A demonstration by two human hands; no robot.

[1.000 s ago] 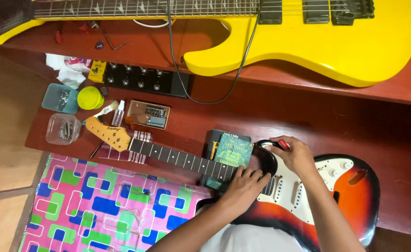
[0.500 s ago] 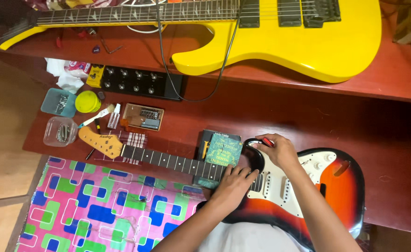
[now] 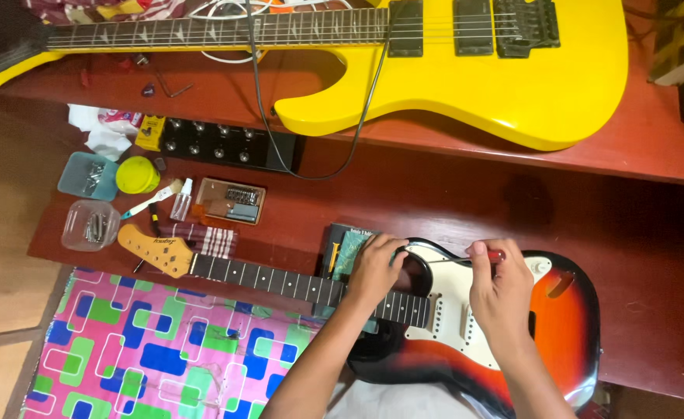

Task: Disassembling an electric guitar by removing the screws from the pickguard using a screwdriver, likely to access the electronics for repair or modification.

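One guitar (image 3: 466, 70) is laid across the frame's top; another guitar (image 3: 435, 318) is set lower right, small containers (image 3: 90, 198) at left.
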